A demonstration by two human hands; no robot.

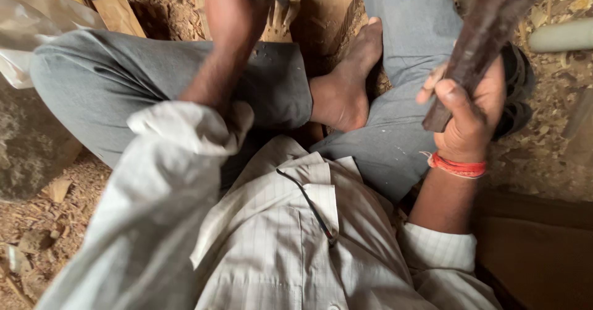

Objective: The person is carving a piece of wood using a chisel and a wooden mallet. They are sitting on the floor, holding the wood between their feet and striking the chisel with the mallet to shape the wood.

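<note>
Right hand (471,115) clenched around raised wooden mallet (482,38); left hand (238,4) fisted on a mostly hidden chisel (281,0) over wooden workpiece (321,13). Likely hazard: glancing blow striking bare foot (346,81).

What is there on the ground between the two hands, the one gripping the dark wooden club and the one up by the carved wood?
In the head view, between the right hand on the wooden club and the left hand lie a bare foot and grey-trousered legs.

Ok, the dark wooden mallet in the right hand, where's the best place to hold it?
Low on the dark wooden mallet, as the right hand does now: fingers wrapping the narrower bottom end from the side. The club widens upward, so the thin end probably fits a grip best.
</note>
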